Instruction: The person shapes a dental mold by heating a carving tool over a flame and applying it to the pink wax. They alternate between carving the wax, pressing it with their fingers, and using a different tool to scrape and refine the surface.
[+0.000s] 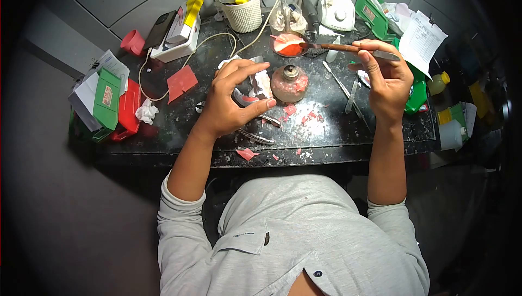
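My right hand [389, 76] grips a wax knife with a brown handle [340, 47], its blade tip at a dish of melted red wax [289, 46]. Over the bench my left hand [236, 92] is curved, thumb and index finger apart, beside a white plaster model [261, 85]; whether it touches the model is hard to tell. Between the hands stands a round glass burner [290, 84] with a metal cap. Pink wax scraps [312, 117] lie in front of it. A long metal tool [340, 85] rests on the bench near my right hand.
A pink wax sheet [181, 83] and crumpled tissue [147, 112] lie at the left, by green and red trays [107, 96]. A woven tool cup [243, 14], a white device [336, 10] and cables stand at the back. Papers [421, 43] and bottles are at the right.
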Tool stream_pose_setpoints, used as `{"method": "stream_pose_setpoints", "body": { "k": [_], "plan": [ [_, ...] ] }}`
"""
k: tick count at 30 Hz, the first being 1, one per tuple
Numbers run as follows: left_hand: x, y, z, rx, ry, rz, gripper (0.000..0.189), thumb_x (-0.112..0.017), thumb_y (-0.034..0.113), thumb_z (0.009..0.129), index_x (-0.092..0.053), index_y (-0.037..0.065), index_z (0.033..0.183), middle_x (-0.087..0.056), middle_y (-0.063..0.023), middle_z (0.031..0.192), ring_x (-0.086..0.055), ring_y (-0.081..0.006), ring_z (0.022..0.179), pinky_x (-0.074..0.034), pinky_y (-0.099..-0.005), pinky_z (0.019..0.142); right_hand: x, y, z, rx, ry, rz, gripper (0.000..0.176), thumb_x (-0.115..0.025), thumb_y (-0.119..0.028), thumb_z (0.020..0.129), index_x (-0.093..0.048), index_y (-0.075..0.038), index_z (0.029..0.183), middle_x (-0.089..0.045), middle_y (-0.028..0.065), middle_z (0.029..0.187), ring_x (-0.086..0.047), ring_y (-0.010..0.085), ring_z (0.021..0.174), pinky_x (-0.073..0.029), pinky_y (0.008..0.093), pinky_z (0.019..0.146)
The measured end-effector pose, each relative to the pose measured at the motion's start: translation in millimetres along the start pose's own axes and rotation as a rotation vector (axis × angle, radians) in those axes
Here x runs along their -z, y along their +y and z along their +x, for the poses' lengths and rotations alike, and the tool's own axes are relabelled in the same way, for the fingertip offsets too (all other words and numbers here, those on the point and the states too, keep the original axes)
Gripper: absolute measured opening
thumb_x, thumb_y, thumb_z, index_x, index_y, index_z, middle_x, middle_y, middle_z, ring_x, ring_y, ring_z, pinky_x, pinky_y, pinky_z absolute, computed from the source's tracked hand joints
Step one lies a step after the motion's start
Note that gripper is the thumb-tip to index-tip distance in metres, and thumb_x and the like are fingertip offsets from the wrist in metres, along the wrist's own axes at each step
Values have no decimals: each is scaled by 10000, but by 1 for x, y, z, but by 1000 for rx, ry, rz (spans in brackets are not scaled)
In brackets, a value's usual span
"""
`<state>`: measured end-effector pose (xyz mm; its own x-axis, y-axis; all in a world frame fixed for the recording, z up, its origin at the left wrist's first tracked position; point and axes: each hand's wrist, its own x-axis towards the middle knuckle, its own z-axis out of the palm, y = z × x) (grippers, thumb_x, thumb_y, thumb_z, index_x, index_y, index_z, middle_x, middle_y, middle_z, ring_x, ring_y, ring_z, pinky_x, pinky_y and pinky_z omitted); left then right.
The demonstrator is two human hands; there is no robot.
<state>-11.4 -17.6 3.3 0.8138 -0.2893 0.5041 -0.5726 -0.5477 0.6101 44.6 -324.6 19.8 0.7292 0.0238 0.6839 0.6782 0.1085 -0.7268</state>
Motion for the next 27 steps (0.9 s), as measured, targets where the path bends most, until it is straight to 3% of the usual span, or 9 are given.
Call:
{"method": "stream_pose_setpoints", "body": {
  "k": [11,19,21,27],
  "plan": [
    [1,3,1,-3,-13,-17,648,-873,289,742,-689,92,1331,-647,-100,1230,-591,-225,1109,-459,-335,884,-2,-9,-1,12,22,88,119,-675,27,972,-686,52,1088,-733,154,1062,-739,209,967,-660,316,750],
    [0,3,1,-49,-10,-36,653,-875,289,724,-696,75,1315,-675,-114,1282,-591,-226,1089,-464,-329,854,-3,-8,-4,-97,-101,204,141,-681,15,970,-683,59,1103,-729,176,1063,-733,222,963,-669,336,726],
    [1,4,1,-53,-6,-47,644,-892,299,719,-703,83,1296,-687,-126,1253,-636,-272,1103,-493,-380,905,-8,-9,-5,-109,-127,235,148,-684,13,968,-682,59,1109,-728,180,1066,-734,226,970,-670,337,730],
    [1,4,1,-33,-27,-65,647,-896,304,720,-702,78,1294,-696,-138,1261,-638,-294,1157,-480,-397,979,-17,-9,-10,-141,-188,301,166,-688,8,966,-673,64,1122,-728,186,1077,-736,235,988,-673,344,757]
  ]
}}
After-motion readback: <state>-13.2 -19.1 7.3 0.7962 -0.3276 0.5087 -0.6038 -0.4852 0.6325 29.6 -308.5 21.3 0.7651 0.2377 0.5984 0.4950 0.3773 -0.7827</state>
